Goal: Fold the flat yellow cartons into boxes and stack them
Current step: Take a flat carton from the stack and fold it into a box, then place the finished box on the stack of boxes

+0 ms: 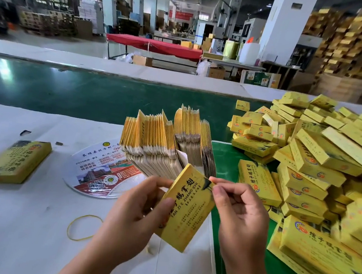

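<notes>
I hold one yellow carton (pixel 187 208) tilted in front of me, its printed face toward the camera. My left hand (pixel 137 212) grips its left edge, thumb on the front face. My right hand (pixel 238 210) pinches its upper right corner between thumb and forefinger. Just behind it, a fanned bundle of flat cartons (pixel 166 144) stands on edge on the table. A big loose pile of folded yellow boxes (pixel 318 172) covers the right side.
A single folded box (pixel 15 161) lies at the left on the white table cover (pixel 23 221). A round printed fan (pixel 103 173) and a yellow rubber band (pixel 84 227) lie near the middle. A green conveyor belt (pixel 69 90) runs behind.
</notes>
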`<state>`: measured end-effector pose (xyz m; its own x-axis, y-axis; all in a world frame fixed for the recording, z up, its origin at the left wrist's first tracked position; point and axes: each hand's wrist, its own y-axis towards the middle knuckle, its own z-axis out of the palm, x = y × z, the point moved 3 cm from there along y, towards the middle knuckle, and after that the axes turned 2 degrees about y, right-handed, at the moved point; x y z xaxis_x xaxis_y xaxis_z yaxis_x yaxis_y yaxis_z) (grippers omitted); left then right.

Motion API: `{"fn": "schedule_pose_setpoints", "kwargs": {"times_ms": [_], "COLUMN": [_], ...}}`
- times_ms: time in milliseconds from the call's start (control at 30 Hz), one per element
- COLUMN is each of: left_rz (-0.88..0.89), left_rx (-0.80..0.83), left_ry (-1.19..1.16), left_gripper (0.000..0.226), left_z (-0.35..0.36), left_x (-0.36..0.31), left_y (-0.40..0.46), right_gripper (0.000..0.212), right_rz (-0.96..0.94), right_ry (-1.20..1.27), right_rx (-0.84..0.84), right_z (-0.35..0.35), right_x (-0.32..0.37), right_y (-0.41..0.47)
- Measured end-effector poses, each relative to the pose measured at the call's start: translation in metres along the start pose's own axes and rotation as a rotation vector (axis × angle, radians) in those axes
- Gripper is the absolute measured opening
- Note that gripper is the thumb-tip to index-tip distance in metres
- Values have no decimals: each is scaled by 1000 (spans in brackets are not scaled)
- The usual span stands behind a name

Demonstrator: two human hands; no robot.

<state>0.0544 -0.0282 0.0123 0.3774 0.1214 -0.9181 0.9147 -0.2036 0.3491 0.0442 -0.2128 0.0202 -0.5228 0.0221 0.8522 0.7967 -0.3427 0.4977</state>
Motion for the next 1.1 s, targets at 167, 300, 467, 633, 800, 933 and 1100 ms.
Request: {"fn": "schedule_pose_setpoints", "kwargs": {"times_ms": [167, 300, 467, 633, 800, 933, 1100], "left_rz": [-104, -180, -236, -294, -398, -494, -608], "left_rx": [65, -133, -461, -770, -954, -1028, -1024], "left_ry": [-88, -221, -278, -189, -51, -29, 209], "left_gripper": [25, 25, 25, 15, 11, 7, 17], "left_z": [-6, -25, -82, -173, -266, -299, -302], "left_x": [2, -1, -3, 4, 23, 40, 57], "left_y": [-18, -40, -63, -75, -69, -54, -37], "right_gripper": [8, 19, 27, 15, 25, 31, 30], "right_rz": [91, 159, 238, 296, 267, 259, 269], "right_ry": [-18, -41, -77, -253, -400, -434, -436], "right_rx": [-6, 83, 154, 330, 392, 371, 396], "right_z": [-3, 2, 6, 7, 13, 15, 17], "right_x": [-6, -10, -14, -22, -27, -32, -24], "right_y": [1, 0, -2, -10, -14, -13, -12]}}
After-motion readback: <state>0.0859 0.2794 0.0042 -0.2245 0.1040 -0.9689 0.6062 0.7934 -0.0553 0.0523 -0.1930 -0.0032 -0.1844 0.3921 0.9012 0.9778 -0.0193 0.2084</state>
